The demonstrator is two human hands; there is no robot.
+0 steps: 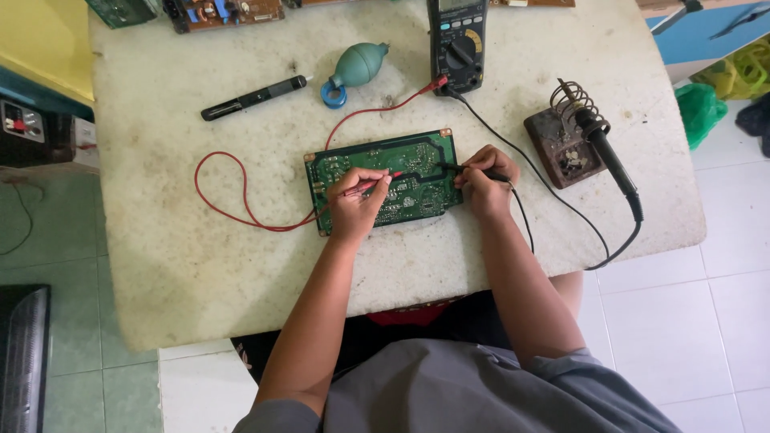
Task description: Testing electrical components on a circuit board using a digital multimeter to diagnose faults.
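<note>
Red lead (241, 204) loops across the table (160, 265) at left. Left hand (354, 207) pinches the red probe (370, 183), tip on the green circuit board (417, 160) at table centre. Right hand (484, 180) pinches the black probe (469, 169), also on the board. Multimeter (457, 44) behind, soldering iron (609, 156) in its stand at right.

A soldering iron (607, 152) is resting in its coiled stand (564, 140), well to the right of the green blower bulb (358, 66). A black pen tool (255, 97) is lying just left of the bulb, and a blue ring (334, 95) is sitting at the bulb's lower left. More circuit boards (223, 11) are lying beyond the bulb at the white tabletop's (200, 265) far edge.
</note>
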